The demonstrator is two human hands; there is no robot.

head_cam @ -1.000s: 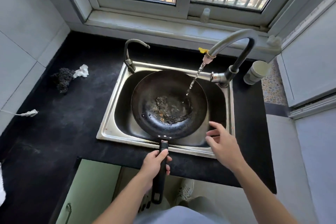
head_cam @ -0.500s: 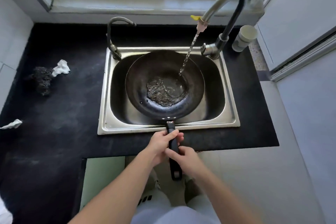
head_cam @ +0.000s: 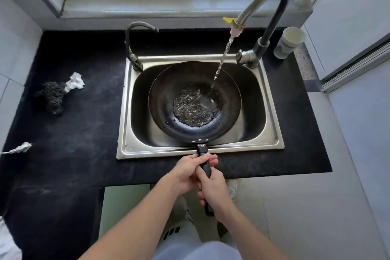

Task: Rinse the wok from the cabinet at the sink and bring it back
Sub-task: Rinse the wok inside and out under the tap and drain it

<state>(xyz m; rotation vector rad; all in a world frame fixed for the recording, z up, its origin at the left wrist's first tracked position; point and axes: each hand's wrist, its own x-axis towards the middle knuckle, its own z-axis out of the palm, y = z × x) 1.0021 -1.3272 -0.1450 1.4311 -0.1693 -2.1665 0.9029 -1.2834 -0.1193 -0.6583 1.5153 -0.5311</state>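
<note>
A dark round wok (head_cam: 166, 99) sits in the steel sink (head_cam: 126, 112), its black handle (head_cam: 204, 155) pointing toward me over the front rim. Water runs from the curved grey faucet (head_cam: 261, 0) into the wok and pools at its bottom. My left hand (head_cam: 185, 173) grips the handle close to the sink edge. My right hand (head_cam: 213, 188) grips the same handle just behind the left one, hiding most of it.
A second small tap (head_cam: 133, 48) stands at the sink's back left. A steel-wool scrubber (head_cam: 51, 97) and crumpled white tissue (head_cam: 75, 81) lie on the black counter (head_cam: 73, 143) to the left. A white cup (head_cam: 289, 42) stands right of the faucet. A green cabinet door (head_cam: 118, 202) is below.
My right hand has come from the sink's front right rim onto the wok handle, behind my left hand. More water has pooled in the wok.
</note>
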